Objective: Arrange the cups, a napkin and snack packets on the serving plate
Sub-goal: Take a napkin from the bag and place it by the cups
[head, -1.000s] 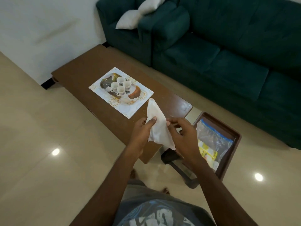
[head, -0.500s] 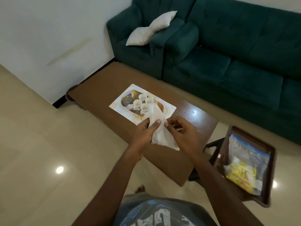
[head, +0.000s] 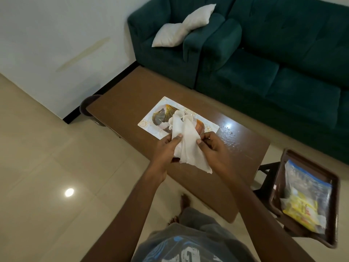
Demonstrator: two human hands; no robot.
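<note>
A white napkin (head: 186, 146) is held up between both hands above the near edge of the brown coffee table (head: 122, 108). My left hand (head: 167, 150) pinches its left side and my right hand (head: 213, 149) pinches its right side. Behind the napkin lies the white patterned serving plate (head: 151, 121), rectangular, with small white cups (head: 186, 116) standing on it, partly hidden by the napkin. Snack packets (head: 300, 207), yellow ones with a clear blue-topped bag, lie in a brown tray (head: 334, 214) at the right.
A dark green sofa (head: 283, 53) with a white pillow (head: 181, 28) runs behind the table. The brown tray rests on a dark stool (head: 266, 171) off the table's right end. A dark bin (head: 88, 104) stands by the wall at the table's far left corner.
The view has shifted, so the table and plate sit lower and closer. Both hands have kept hold of the napkin and spread it wider in front of the cups.
</note>
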